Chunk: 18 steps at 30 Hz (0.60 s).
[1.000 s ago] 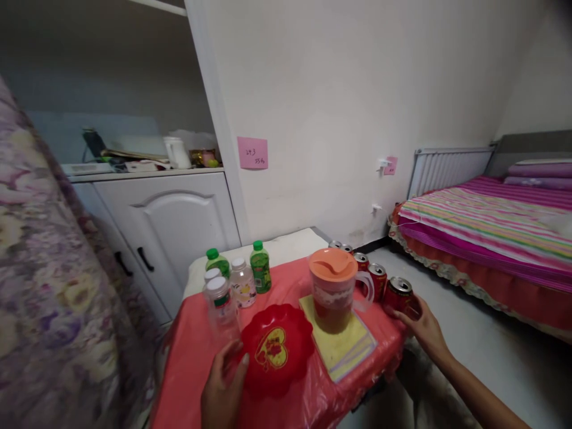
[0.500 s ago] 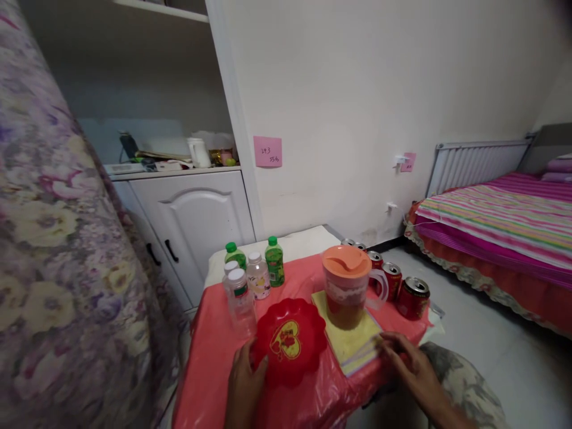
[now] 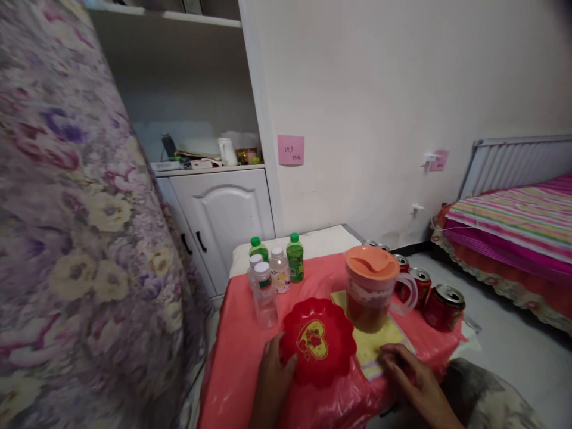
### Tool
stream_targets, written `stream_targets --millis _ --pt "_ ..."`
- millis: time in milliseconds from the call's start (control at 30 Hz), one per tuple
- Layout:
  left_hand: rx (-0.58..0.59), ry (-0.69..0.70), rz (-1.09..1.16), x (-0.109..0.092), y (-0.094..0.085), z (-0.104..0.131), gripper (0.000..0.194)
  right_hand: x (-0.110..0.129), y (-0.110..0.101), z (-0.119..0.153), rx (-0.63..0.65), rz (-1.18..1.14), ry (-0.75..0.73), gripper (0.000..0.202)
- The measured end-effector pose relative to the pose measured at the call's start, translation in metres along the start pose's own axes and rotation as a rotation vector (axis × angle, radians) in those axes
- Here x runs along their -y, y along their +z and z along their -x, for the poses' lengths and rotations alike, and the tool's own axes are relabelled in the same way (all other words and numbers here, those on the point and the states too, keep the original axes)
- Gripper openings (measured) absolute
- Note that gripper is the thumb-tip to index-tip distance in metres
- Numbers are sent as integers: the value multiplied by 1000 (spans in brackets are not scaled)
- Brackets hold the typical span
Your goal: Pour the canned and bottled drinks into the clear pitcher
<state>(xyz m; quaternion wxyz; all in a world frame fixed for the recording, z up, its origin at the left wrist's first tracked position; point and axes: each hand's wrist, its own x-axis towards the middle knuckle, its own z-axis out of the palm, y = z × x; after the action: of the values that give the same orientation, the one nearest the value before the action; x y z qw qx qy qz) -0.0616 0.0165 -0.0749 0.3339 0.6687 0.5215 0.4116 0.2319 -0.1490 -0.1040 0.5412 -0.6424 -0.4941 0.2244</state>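
My left hand [image 3: 272, 378] is at the left edge of a red scalloped plate [image 3: 335, 366], its thumb over the rim and its fingers along the outer side. A yellow heart design marks the middle of the plate. My right hand [image 3: 413, 378] rests its bent fingertips on the near edge of a yellow cloth [image 3: 369, 345], with a gap showing between thumb and fingers. On that cloth stands a clear pitcher [image 3: 369, 298] with an orange lid and brown liquid inside. Left of the plate is a clear white-capped bottle [image 3: 267, 304].
More bottles, including a green-capped one [image 3: 295, 259], stand at the back left. Several red cans [image 3: 444, 310] line the right edge of the table with its pink cover [image 3: 241, 363]. Beyond are a cabinet [image 3: 227, 214], a floral curtain [image 3: 89, 238] and a bed [image 3: 513, 208].
The view has turned left, so everything appears farther right. My right hand has shifted from the cloth's right corner leftward along its near edge. My left hand stays at the plate.
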Motion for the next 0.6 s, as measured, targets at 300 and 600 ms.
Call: stream_targets --millis 300,600 --pt "-157 -10 35 -8 -31 -16 59 1 10 -5 43 1 52 38" --pt "-234 0 25 -8 -37 -74 78 6 25 -2 -86 -32 37 45"
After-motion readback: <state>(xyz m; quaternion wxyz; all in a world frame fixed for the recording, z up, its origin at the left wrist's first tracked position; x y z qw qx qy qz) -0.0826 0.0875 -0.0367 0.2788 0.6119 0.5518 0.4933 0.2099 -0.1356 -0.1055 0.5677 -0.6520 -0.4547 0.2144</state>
